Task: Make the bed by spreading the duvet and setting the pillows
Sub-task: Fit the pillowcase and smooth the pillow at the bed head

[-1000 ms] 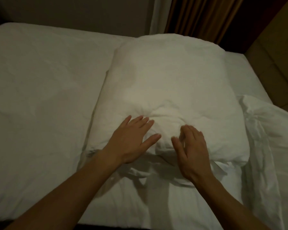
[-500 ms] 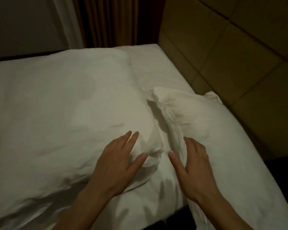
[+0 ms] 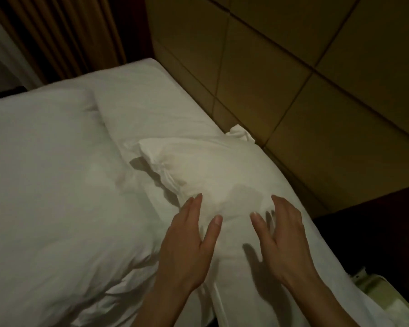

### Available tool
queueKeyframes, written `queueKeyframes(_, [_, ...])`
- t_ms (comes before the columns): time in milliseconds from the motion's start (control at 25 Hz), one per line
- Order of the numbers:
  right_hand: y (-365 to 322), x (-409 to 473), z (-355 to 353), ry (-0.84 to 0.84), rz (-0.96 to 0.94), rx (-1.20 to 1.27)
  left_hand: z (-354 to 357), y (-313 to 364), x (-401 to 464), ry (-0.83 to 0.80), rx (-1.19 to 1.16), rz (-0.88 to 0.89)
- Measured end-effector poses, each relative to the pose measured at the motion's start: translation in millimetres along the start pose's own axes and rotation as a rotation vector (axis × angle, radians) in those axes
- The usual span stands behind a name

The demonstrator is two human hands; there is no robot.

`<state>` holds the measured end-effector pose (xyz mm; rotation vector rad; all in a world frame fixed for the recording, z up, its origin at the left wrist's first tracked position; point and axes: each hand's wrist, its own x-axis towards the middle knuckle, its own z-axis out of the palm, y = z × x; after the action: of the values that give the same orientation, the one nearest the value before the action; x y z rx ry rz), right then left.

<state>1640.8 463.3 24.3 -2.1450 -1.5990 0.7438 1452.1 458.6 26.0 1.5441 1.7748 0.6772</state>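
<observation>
Both hands shift from the first pillow (image 3: 57,185), lying at left on the bed (image 3: 151,100), to the second pillow (image 3: 222,175) beside the headboard (image 3: 293,90); left hand (image 3: 187,251) and right hand (image 3: 283,234) press flat, each grip wide, holding nothing, so the second pillow's setting begins

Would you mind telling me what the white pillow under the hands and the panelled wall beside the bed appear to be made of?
White pillow: probably matte woven cotton over soft filling; it wrinkles and puckers at the seam. Tan panelled wall: smooth, faintly sheened panels with dark joints, possibly padded leatherette or laminate; unclear.
</observation>
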Motion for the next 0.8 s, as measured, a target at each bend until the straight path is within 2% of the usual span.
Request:
queueKeyframes(160, [59.8, 36.9, 4.6, 0.038, 0.039, -0.075, 60.8, 6.5, 22.8, 0.004, 0.042, -0.074])
queueKeyframes(280, [89.0, 59.2, 15.8, -0.04, 0.137, -0.137, 97.5, 13.4, 37.2, 0.029, 0.058, -0.165])
queueKeyframes(400, [93.7, 67.3, 36.7, -0.073, 0.214, -0.192, 129.5, 13.6, 54.0, 0.041, 0.053, -0.263])
queueKeyframes(600, [81.5, 59.5, 61.7, -0.103, 0.182, -0.298, 154.3, -29.3, 63.8, 0.076, 0.303, -0.304])
queueKeyframes(720, [94.7, 88.6, 60.0, -0.079, 0.194, -0.287, 156.5, -53.0, 66.8, 0.028, 0.299, -0.402])
queueKeyframes(800, [103.7, 118.3, 57.6, -0.068, 0.296, -0.208, 157.0, -55.7, 73.2, 0.031, 0.256, -0.432])
